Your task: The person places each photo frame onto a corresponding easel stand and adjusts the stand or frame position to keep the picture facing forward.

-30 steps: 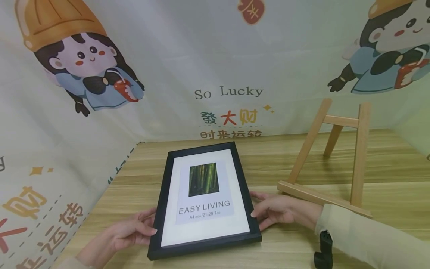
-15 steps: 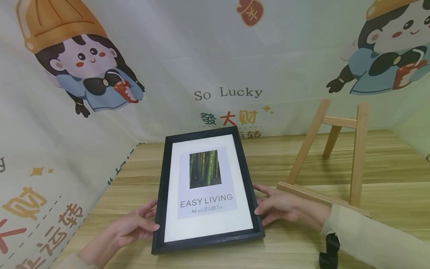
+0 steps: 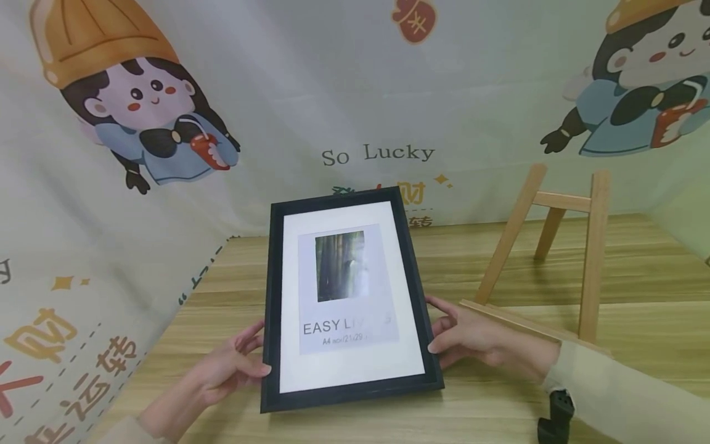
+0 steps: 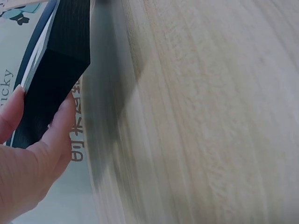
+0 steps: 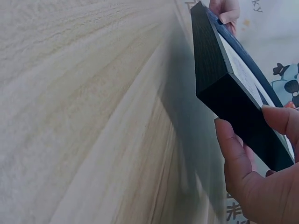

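Observation:
A black picture frame (image 3: 352, 383) with a white mat and a bamboo print is held up off the table, its face tilted toward me. My left hand (image 3: 226, 373) grips its left edge, thumb on the front and fingers behind. On the opposite edge my right hand (image 3: 471, 333) pinches it the same way. Both wrist views show the thick black side of the picture frame (image 4: 53, 70) between thumb and fingers, with a gap and shadow above the wood. To the right stands a wooden easel (image 3: 595, 259), its ledge partly behind my right forearm.
The wood-grain table (image 3: 233, 290) runs back to a printed cloth backdrop (image 3: 288, 92), which also hangs along the left side. A black device (image 3: 556, 416) sits at my right wrist, below the sleeve.
The picture frame has risen, tilted more upright and shifted slightly right, with both hands moving along with it. Glare now covers part of the print and lettering. The easel has stayed put.

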Motion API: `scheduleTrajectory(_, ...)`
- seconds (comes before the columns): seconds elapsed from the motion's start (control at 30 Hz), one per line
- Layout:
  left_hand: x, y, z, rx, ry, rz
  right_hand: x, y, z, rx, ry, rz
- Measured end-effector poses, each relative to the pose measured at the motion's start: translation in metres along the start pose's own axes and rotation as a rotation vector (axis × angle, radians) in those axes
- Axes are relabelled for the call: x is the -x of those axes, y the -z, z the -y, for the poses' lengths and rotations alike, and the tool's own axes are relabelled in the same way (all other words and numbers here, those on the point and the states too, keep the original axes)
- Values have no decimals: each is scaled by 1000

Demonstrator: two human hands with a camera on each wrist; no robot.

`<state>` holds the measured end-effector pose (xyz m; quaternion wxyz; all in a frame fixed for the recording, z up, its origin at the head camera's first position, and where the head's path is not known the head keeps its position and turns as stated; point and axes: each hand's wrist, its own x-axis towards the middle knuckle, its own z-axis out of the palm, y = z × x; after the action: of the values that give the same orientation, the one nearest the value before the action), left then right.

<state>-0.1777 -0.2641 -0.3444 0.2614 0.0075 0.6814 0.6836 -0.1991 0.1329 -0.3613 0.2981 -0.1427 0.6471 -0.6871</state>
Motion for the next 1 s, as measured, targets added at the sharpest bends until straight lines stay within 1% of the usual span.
scheduleTrajectory(0.13,-2,-4,-3,-26,-27,-18,2,4,2,52,33,-15)
scheduleTrajectory(0.3,-4,-10,-5,-54,-76,-46,6,9,5,109,58,-55)
scheduleTrajectory(0.53,-6,-15,-6,-77,-145,-59,12,11,12,133,68,-94)
scheduleTrajectory(0.73,-9,-19,-11,-84,-172,-66,14,15,15,159,110,-106)
scheduleTrajectory(0.83,-10,-22,-15,-89,-189,-70,16,17,17,188,125,-125)
scheduleTrajectory(1.0,-12,-28,-23,-111,-212,-96,22,19,22,240,142,-177)
